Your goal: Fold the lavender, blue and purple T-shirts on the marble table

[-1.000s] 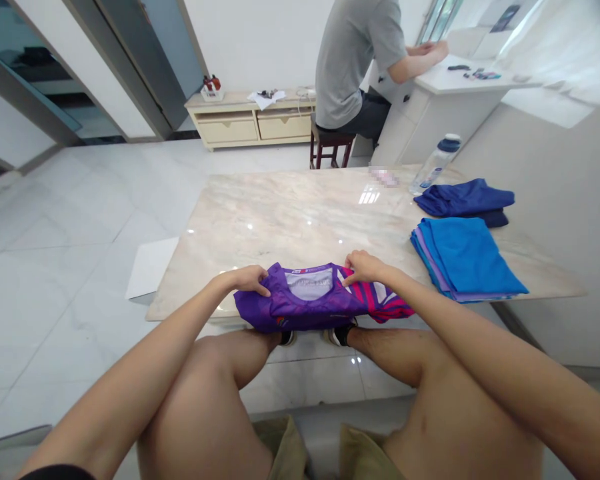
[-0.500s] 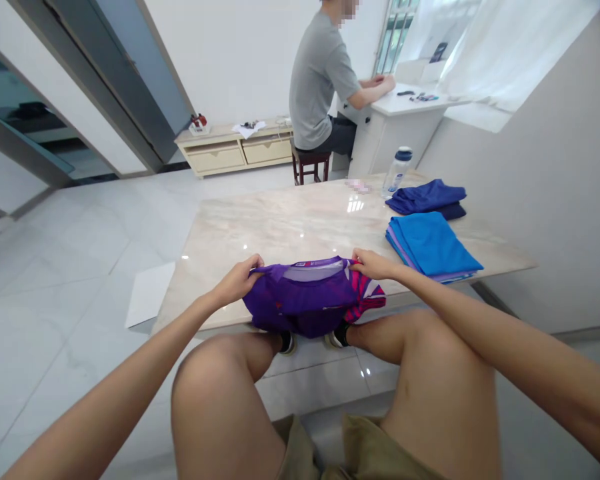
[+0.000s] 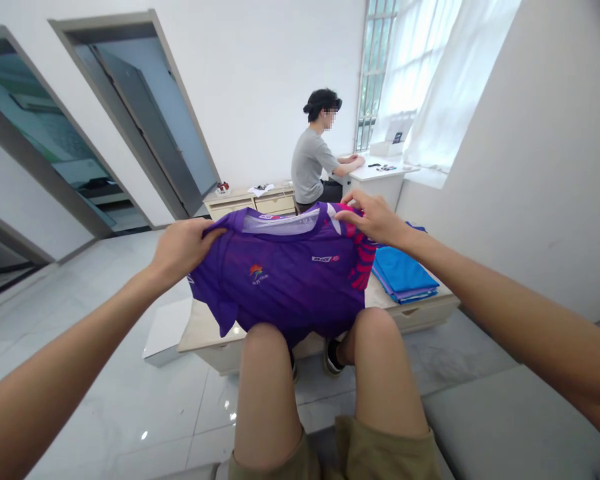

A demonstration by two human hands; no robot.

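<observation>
A purple sports shirt point(image 3: 290, 280) with pink-striped sleeve on the right hangs stretched between my hands, its neckline up and its printed front towards me. My left hand point(image 3: 185, 247) is closed on the shoulder at the left. At the other shoulder, beside the collar, my right hand point(image 3: 373, 217) pinches the fabric between thumb and fingers. The lower part of the shirt drops towards my knees, and its hem is hidden. Behind my right forearm lies a folded stack of blue and lilac cloth point(image 3: 405, 273).
The low marble-topped table point(image 3: 205, 327) stands before my legs, mostly behind the shirt. Dark blue cloth point(image 3: 416, 227) shows partly behind my right arm. A person in a grey T-shirt point(image 3: 310, 163) sits at a white desk point(image 3: 380, 172). A white box point(image 3: 167, 330) stands on the floor at left.
Both hands have raised the purple shirt off the table and closer to me, spreading it wider so its front prints show. My view has tilted up, bringing more wall and doorway into sight.
</observation>
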